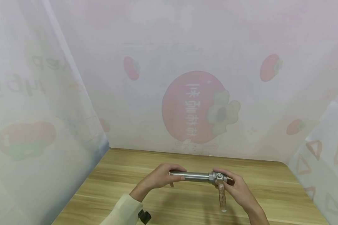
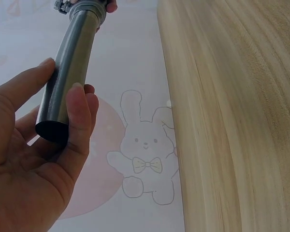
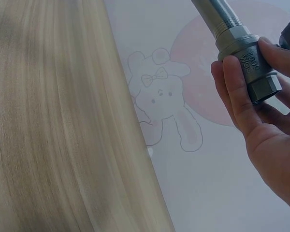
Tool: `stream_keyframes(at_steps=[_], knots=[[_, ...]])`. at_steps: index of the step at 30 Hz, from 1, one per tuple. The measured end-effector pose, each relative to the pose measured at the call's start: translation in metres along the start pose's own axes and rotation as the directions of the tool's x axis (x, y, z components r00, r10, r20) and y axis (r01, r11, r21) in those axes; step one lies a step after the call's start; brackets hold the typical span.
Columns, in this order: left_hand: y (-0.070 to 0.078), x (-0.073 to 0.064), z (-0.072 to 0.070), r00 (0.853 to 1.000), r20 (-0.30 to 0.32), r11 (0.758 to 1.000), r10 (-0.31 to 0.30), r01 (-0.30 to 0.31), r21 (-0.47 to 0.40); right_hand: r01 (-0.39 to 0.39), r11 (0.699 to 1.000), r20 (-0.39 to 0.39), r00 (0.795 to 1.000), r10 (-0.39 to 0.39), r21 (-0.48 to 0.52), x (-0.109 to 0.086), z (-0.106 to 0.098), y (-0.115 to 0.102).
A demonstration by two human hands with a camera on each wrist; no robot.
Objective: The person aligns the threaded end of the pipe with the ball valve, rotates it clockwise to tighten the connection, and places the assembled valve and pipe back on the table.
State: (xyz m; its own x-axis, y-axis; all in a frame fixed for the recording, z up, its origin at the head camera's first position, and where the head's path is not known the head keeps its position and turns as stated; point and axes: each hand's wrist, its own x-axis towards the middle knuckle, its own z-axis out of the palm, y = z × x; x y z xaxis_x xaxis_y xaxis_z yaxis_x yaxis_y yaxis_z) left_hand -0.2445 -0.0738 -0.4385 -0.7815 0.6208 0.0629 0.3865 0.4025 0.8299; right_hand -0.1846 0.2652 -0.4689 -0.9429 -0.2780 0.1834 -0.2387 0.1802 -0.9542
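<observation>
A steel pipe (image 1: 196, 177) joins a metal ball valve (image 1: 213, 177) at its right end, both held up level above the wooden table. Threads show on the pipe where it enters the valve in the right wrist view. My left hand (image 1: 164, 177) grips the pipe's free end, thumb and fingers around it; the plain cut end (image 2: 52, 129) faces the palm. My right hand (image 1: 238, 189) holds the valve body (image 3: 251, 63), which has raised lettering and a hex end. The valve's lever handle (image 1: 222, 197), worn and brownish, points toward me, square to the pipe.
The wood-grain table (image 1: 124, 175) lies below the hands. Pale printed cloth (image 1: 146, 109) with fruit and rabbit drawings hangs behind it and along both sides. A small black device (image 1: 144, 216) sits at the left sleeve's cuff.
</observation>
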Motion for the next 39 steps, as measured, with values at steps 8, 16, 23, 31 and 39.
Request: stream_keyframes(at_steps=[8, 16, 23, 31, 39], knots=[[0.0009, -0.001, 0.0, 1.0, -0.003, 1.0, -0.006, 0.006, -0.02, 0.006, 1.0, 0.0, 1.0, -0.006, 0.001, -0.0001, 0.0001, 0.0004], [0.0009, -0.0015, 0.0001, 1.0, -0.002, 1.0, -0.004, 0.004, -0.02, 0.006, 1.0, 0.008, 1.0, -0.006, -0.003, -0.001, -0.0005, 0.0015], [0.0013, -0.0018, -0.0002, 1.0, -0.004, 1.0, 0.001, -0.001, -0.014, 0.009, 1.0, 0.014, 1.0, -0.009, -0.002, -0.0003, -0.0004, 0.0013], [0.0009, -0.0015, 0.0005, 1.0, -0.007, 1.0, 0.009, -0.009, 0.005, 0.008, 1.0, 0.016, 1.0, -0.008, -0.009, -0.001, 0.0, 0.0007], [0.0013, -0.0024, 0.0002, 1.0, -0.014, 1.0, 0.009, -0.008, 0.02, 0.009, 1.0, 0.014, 1.0, -0.009, -0.01, -0.0006, 0.0009, 0.001]])
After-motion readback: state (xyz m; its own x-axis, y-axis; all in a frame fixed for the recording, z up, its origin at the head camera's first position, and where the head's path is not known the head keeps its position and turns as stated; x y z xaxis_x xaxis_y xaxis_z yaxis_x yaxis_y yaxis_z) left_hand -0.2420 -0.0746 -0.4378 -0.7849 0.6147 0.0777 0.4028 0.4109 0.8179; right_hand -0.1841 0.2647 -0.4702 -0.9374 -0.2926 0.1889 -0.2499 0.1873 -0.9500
